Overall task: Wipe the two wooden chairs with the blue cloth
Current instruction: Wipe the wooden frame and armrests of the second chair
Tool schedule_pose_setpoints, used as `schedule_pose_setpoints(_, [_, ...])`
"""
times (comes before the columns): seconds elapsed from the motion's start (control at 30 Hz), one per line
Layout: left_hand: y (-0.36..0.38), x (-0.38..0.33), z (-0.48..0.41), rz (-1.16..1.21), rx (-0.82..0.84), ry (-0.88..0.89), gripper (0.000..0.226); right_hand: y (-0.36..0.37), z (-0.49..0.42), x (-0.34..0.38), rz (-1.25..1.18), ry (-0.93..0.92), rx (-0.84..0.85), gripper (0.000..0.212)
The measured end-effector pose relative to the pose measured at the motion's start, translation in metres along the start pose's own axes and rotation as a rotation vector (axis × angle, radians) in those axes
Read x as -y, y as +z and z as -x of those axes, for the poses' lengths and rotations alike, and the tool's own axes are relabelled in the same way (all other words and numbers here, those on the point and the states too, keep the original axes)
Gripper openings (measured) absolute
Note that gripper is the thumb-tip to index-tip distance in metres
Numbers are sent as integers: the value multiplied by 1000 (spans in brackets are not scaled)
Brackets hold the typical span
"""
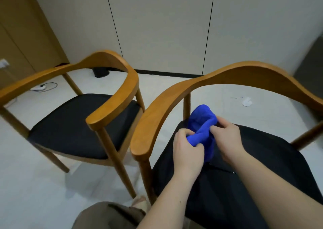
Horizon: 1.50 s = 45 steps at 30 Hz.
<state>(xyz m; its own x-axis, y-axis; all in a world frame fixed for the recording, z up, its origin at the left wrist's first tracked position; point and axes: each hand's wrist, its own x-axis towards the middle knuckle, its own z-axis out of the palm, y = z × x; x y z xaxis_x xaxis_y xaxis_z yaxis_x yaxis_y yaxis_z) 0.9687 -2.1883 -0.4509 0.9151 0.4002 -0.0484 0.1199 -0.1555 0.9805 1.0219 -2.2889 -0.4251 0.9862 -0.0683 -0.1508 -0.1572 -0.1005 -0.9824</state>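
Two wooden armchairs with black seats stand side by side on a pale floor. The left chair (pixel 111 95) is empty. Directly below me is the right chair (pixel 174 99), its curved back rail arching across the view. Over its black seat, both hands hold a bunched blue cloth (pixel 201 122). My left hand (pixel 187 151) grips the cloth's lower left part with curled fingers. My right hand (pixel 227 136) pinches the cloth's right side. Part of the cloth hangs down between the hands.
Cream wall panels (pixel 157 27) close off the back, with a brown door at left. A black bin (pixel 101 72) stands by the wall. A white power strip with a cable (pixel 42 87) and a scrap of white paper (pixel 246 102) lie on the floor.
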Motion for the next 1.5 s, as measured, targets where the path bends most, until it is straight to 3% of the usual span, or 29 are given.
schedule_pose_setpoints(0.23, [-47,9,42,-32,-45,-30,19,31,61,-9,-8,62,-5,42])
schedule_pose_setpoints(0.47, [-88,11,67,-175,42,-29,12,64,106,-19,40,112,-27,35])
schedule_pose_setpoints(0.6, [-122,26,69,-201,45,-4,8,88,139,-24,-58,103,-58,38])
schedule_pose_setpoints(0.73, [-158,45,73,-396,-310,125,25,119,172,-37,-149,66,-187,38])
schedule_pose_setpoints(0.8, [-169,55,68,-362,-399,76,29,139,179,-44,-181,69,-189,40])
schedule_pose_setpoints(1.0, [-174,64,27,-15,-218,4,45,161,172,-54,-184,-19,-142,48])
schedule_pose_setpoints(1.2, [-164,65,12,300,-94,-119,13,176,165,-56,-133,-104,-17,73])
schedule_pose_setpoints(1.33, [-167,64,18,594,137,-176,40,176,159,-61,-125,-153,1,68])
schedule_pose_setpoints(1.5, [-161,76,12,447,146,-228,52,162,142,-70,8,-101,67,54])
